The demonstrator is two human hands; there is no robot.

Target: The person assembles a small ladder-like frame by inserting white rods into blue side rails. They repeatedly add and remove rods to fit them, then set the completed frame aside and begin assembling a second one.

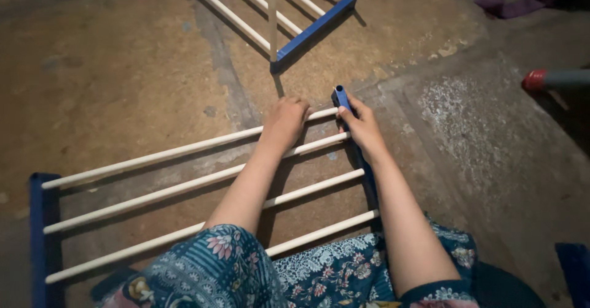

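A rack shelf with several white rods (178,188) between two blue end bars lies on the floor before me. My left hand (284,122) is closed around the far white rod near its right end. My right hand (361,125) grips the top of the right blue end bar (341,96), whose hollow end shows above my fingers. The left blue end bar (44,234) sits at the lower left. My knees in blue floral cloth (246,271) rest over the nearest rods.
A second rack section (310,31) with white rods, a blue bar and one upright white post (271,19) lies further away. A grey pole with a red tip (541,79) enters from the right. Purple cloth (510,4) lies at top right. The floor is rough concrete.
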